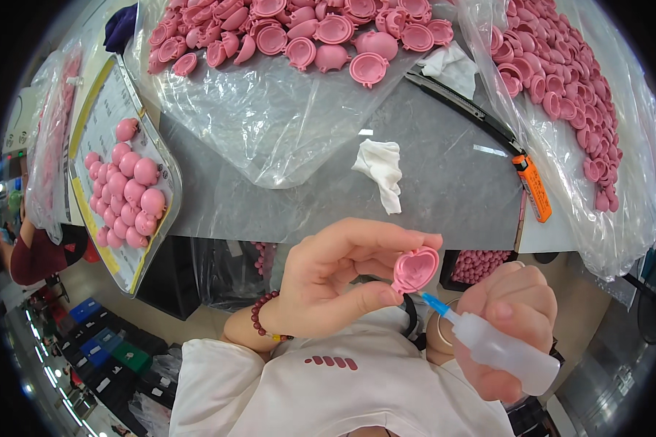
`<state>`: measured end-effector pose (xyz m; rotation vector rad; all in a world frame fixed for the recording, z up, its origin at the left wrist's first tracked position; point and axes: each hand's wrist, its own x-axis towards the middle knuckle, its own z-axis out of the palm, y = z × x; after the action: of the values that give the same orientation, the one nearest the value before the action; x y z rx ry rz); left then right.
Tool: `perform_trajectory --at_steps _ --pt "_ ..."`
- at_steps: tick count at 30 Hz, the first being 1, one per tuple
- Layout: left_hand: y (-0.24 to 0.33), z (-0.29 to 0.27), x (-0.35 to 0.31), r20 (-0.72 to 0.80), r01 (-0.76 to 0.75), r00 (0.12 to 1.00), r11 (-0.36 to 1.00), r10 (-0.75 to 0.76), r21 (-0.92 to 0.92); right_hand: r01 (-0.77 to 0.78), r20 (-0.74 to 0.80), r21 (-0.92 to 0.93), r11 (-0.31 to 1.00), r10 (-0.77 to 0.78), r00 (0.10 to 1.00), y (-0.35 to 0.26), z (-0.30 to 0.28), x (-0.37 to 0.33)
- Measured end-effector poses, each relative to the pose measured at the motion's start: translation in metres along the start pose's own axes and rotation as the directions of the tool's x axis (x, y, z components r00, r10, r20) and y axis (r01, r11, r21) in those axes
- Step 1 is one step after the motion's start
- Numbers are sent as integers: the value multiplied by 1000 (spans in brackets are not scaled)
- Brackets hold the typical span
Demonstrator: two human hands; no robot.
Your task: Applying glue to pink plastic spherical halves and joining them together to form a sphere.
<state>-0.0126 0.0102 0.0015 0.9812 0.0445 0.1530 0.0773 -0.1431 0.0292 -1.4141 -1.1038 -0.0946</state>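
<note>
A hollow pink plastic half-shell [416, 271] is pinched between the thumb and fingers of my left hand [335, 273], its open side turned up toward me. My right hand [506, 320] is wrapped round a white translucent squeeze bottle [506, 355]. The bottle's blue tip [435, 303] points at the shell's lower edge, where a thin needle end seems to meet it; whether they touch I cannot tell. Both hands are held in front of the table's near edge. A crumpled white tissue [380, 172] lies on the grey table [444, 167] just beyond them.
Heaps of pink half-shells [332, 33] lie on clear plastic sheeting [262, 131] at the back, with more shells [561, 80] at right. Closed pink balls [130, 191] sit on a tray [169, 211] at left. An orange-and-black cutter knife [532, 188] lies right of centre. Another person [40, 251] is far left.
</note>
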Motion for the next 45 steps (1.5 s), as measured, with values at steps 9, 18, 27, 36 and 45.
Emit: perform_trajectory --at_steps 9,18,27,36,45 --pt "2 4 1 27 38 999 999 -37 -34 30 -62 -24 999 -32 998 -2 0 0" --pt "4 5 2 25 39 999 999 -38 -29 41 -128 -78 996 -51 991 1 3 3" --pt "5 3 -1 -8 8 1000 1000 -8 13 164 -177 -203 965 -201 963 12 4 2" --pt "0 -4 -6 -81 -152 982 965 173 215 24 -93 -83 996 -32 995 -3 16 -3" --pt "-1 -5 0 11 196 975 839 -221 -508 -252 -485 -183 950 136 864 42 2 9"
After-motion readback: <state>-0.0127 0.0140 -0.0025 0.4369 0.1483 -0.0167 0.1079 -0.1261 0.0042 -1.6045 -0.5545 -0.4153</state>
